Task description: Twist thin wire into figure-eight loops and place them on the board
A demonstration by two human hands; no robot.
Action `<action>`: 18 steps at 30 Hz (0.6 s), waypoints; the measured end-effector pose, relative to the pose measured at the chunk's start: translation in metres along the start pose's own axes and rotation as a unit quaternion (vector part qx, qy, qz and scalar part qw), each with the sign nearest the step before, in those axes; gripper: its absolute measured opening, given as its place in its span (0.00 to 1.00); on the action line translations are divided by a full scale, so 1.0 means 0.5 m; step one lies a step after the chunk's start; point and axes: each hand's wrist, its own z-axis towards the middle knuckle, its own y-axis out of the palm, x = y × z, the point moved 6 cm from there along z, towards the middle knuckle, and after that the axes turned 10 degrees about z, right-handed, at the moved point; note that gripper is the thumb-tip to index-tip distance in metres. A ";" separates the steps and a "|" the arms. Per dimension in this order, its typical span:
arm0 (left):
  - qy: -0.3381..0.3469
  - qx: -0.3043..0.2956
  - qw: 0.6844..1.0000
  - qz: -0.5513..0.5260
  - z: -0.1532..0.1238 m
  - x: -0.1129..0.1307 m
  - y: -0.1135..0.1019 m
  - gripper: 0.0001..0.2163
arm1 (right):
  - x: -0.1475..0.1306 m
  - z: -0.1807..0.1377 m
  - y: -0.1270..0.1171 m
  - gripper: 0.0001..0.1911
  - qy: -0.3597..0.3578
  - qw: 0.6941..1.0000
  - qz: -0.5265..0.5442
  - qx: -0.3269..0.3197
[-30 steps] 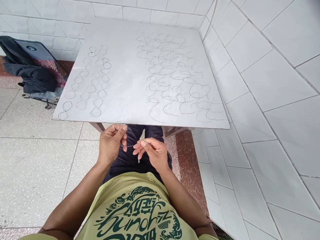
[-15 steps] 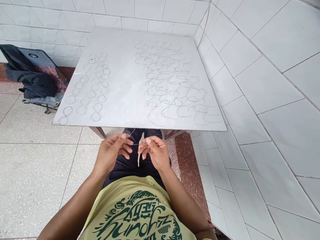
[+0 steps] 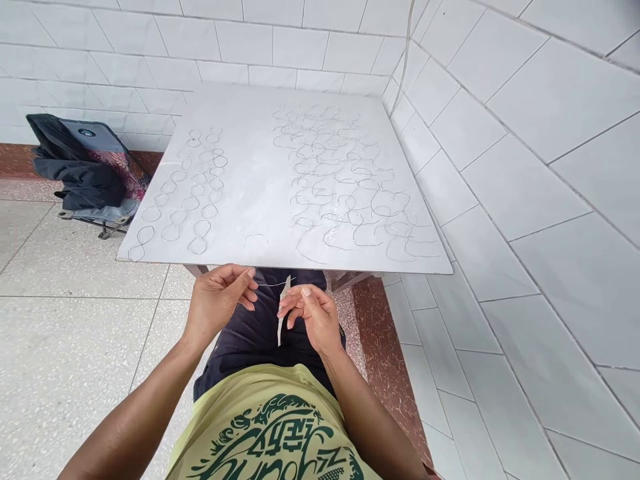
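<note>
My left hand pinches a thin bent wire between thumb and fingertips, just off the table's front edge. One end of the wire sticks out to the right; its other part curves up in an open arc over the table edge. Just below the free right end is my right hand, fingers loosely bent and thumb apart, seemingly off the wire. A narrow pale strip shows beside my right fingertips against the dark trousers; whether I touch it is unclear.
On the white tabletop, figure-eight wire loops lie in columns at left. Many loose curved wires spread over the right side. A folding chair with dark cloth stands at left. Tiled walls border the back and right.
My right hand has come off the wire's right end and dropped slightly below it. My left hand keeps its pinch and has shifted a little left. The view has tilted upward.
</note>
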 end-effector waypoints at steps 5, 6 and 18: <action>0.018 -0.014 0.997 0.074 0.102 0.068 -0.041 0.13 | 0.057 -0.006 -0.087 0.21 0.021 0.991 -0.123 0.040; 0.023 -0.016 0.996 0.082 0.134 0.084 -0.049 0.13 | 0.073 -0.007 -0.114 0.22 0.023 0.986 -0.157 0.060; 0.011 0.002 0.986 0.166 0.549 0.197 -0.052 0.08 | 0.211 -0.005 -0.330 0.23 0.071 0.927 -0.313 0.192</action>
